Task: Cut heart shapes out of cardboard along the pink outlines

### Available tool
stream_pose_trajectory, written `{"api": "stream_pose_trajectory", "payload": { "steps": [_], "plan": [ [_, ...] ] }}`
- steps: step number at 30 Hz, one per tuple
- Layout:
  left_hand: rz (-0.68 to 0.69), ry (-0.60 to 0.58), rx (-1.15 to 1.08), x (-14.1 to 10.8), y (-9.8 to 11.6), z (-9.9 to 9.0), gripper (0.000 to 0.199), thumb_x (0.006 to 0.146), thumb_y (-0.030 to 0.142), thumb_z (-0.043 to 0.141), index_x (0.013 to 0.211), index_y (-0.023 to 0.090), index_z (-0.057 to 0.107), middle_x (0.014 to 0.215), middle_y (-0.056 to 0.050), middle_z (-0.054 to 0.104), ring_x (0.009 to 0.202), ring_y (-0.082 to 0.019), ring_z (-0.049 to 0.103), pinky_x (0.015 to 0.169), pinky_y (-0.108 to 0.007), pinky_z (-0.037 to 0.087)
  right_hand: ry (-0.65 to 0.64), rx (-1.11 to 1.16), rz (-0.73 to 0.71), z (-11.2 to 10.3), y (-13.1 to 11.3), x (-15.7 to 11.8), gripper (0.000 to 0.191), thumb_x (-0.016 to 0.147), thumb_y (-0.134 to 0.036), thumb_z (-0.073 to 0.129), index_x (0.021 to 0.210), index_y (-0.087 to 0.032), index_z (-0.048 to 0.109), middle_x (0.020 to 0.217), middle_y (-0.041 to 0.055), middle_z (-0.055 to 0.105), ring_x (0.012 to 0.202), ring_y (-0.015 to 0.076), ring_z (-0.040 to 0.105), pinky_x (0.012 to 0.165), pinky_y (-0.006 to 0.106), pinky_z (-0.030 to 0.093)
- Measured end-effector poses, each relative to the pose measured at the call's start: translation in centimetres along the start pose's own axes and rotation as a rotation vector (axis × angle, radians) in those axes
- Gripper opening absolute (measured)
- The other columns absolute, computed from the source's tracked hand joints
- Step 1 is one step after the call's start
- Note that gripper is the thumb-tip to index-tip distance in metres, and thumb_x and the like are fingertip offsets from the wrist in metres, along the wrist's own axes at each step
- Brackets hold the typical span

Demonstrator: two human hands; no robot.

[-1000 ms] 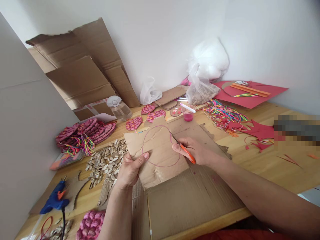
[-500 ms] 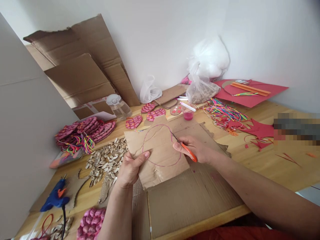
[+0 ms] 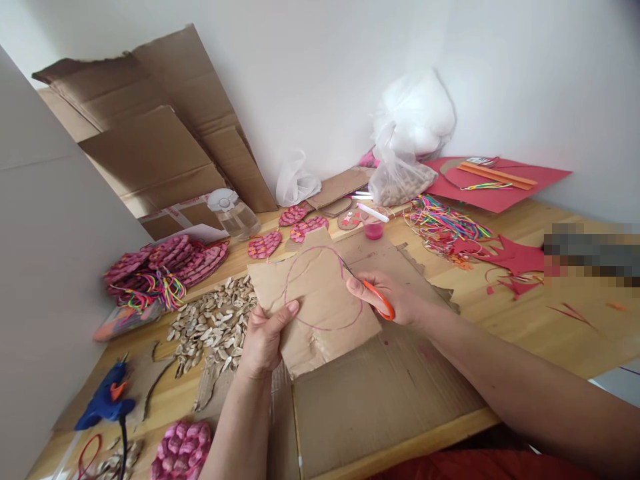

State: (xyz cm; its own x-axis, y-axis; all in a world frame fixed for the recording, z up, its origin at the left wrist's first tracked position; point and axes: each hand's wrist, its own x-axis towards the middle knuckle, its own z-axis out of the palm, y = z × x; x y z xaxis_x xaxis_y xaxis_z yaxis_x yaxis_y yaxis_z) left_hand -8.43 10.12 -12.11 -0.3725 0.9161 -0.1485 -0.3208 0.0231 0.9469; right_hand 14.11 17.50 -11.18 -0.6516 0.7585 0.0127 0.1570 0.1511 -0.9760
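Observation:
A piece of brown cardboard (image 3: 325,293) with a rounded outline drawn in purple is held up over the worktable. My left hand (image 3: 267,337) is closed on its left side, thumb on the top face just inside the line. In my right hand (image 3: 383,297) is a pair of scissors (image 3: 379,298) with orange handles. Their blades meet the cardboard at the upper right of the outline; part of the blades is hidden. Beneath lies a larger cardboard sheet (image 3: 390,393).
Peanut shells (image 3: 215,320), a blue glue gun (image 3: 107,393) and pink shell-covered pieces (image 3: 183,447) lie to the left. A water bottle (image 3: 234,213) stands behind. Pink paint fills a small cup (image 3: 373,228). Coloured cords (image 3: 450,217) and red paper (image 3: 505,190) lie at right.
The whole view has shifted slightly to the left. The scissors' handles sit a little wider apart than before; both hands keep their hold on the cardboard and scissors.

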Motion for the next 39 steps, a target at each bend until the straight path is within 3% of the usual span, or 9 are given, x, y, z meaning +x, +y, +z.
{"api": "stream_pose_trajectory", "payload": {
  "steps": [25, 39],
  "plan": [
    [0.062, 0.015, -0.03, 0.1, -1.3, -0.3, 0.056, 0.063, 0.027, 0.09, 0.115, 0.018, 0.073, 0.105, -0.009, 0.079, 0.093, -0.027, 0.076, 0.083, -0.033, 0.06, 0.049, -0.018, -0.011, 0.5, -0.2, 0.0, 0.068, 0.082, -0.088, 0.029, 0.065, -0.023, 0.02, 0.068, -0.0028, 0.018, 0.062, 0.0136, 0.019, 0.058, 0.031, 0.018],
    [0.069, 0.066, -0.04, -0.5, 0.0, 0.8, 0.044, 0.059, 0.024, 0.091, 0.1, 0.016, 0.077, 0.095, -0.007, 0.081, 0.082, -0.022, 0.077, 0.074, -0.026, 0.061, 0.025, 0.069, -0.01, 0.8, 1.4, 0.2, 0.06, 0.092, -0.072, 0.043, 0.065, -0.022, 0.021, 0.067, -0.0039, 0.016, 0.06, 0.012, 0.018, 0.057, 0.03, 0.015]
  ]
}}
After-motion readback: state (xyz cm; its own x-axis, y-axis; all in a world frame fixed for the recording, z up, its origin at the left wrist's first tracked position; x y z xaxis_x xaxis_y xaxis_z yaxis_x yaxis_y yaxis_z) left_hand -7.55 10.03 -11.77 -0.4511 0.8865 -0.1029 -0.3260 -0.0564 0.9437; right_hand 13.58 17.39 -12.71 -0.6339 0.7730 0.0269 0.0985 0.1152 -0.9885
